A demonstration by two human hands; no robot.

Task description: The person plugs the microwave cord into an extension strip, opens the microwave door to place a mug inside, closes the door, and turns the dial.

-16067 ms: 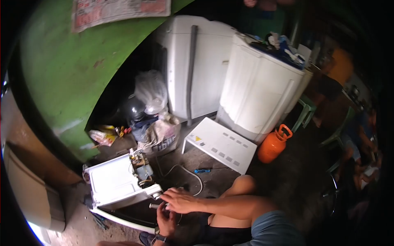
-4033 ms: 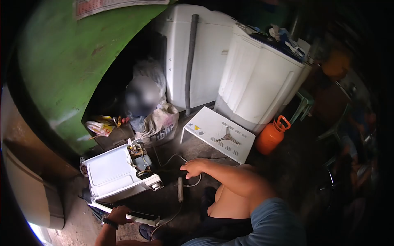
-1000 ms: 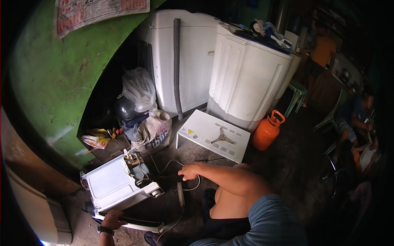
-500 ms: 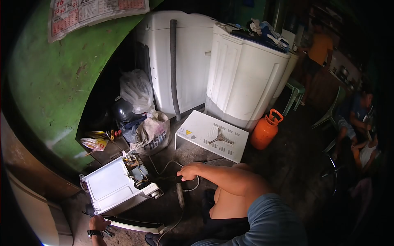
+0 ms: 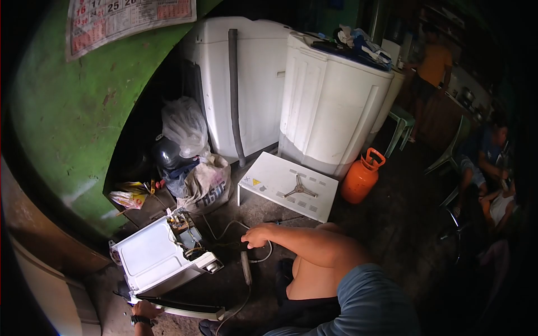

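A white microwave oven (image 5: 151, 255) stands on the floor with its outer cover off and its wiring and metal parts exposed. Its door (image 5: 190, 311) hangs open towards me. My left hand (image 5: 147, 309), wearing a dark watch, is closed at the door's left end. My right hand (image 5: 257, 236) is held closed to the right of the oven; a small dark thing shows by its fingertips, too unclear to name. Just below it lies a grey power strip (image 5: 246, 267) with a cord. The white vented cover (image 5: 269, 176) carries a three-armed turntable roller (image 5: 300, 187).
Two white washing machines (image 5: 255, 84) (image 5: 330, 101) stand behind the cover, beside an orange gas tank (image 5: 360, 178). Bags (image 5: 207, 182) and a dark helmet (image 5: 168, 151) sit by the green wall (image 5: 73, 129). Other people (image 5: 434, 64) (image 5: 487, 151) are at the right.
My left hand has shifted slightly right and down along the door; the dark tool-like thing seen below it is now out of sight. My right hand stays in place. The view has tilted slightly.
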